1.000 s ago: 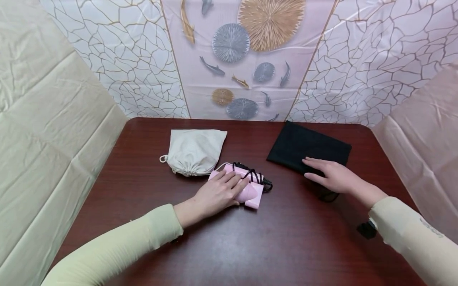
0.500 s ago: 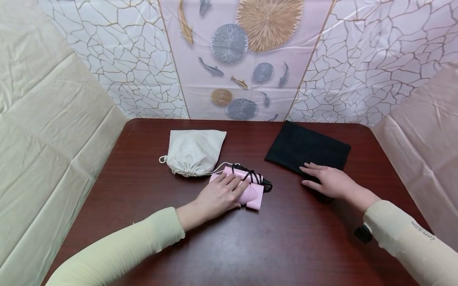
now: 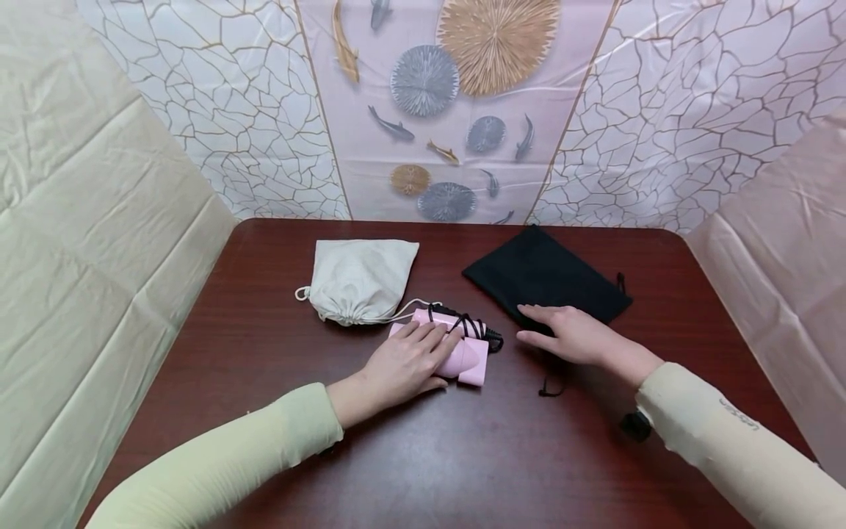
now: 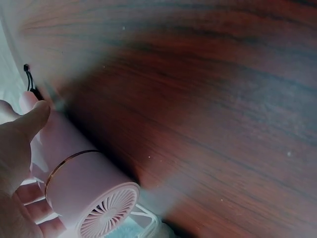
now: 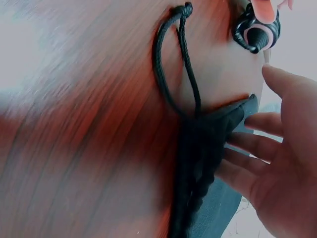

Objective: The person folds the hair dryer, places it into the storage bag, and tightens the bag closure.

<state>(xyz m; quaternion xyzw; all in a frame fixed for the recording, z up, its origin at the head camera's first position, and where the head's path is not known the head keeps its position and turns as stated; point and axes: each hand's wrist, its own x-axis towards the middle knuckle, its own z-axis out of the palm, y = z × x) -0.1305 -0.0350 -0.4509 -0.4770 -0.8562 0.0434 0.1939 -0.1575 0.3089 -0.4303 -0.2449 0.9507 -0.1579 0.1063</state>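
Note:
A pink hair dryer with a black cord wound about its handle lies mid-table. My left hand rests over its body; in the left wrist view the thumb and fingers lie around the pink barrel near the vented end. To the right, my right hand lies with extended fingers on the near edge of a flat black pouch. In the right wrist view those fingers touch the black pouch beside its cord loop.
A cream drawstring bag lies left of the dryer, its white string reaching the pink handle. Patterned cloth stands behind the brown table, with plain cloth at both sides.
The black pouch has turned and shifted left, its right corner coming nearer. My right hand has moved left with it, and a cord loop now shows below. My left hand stays on the dryer.

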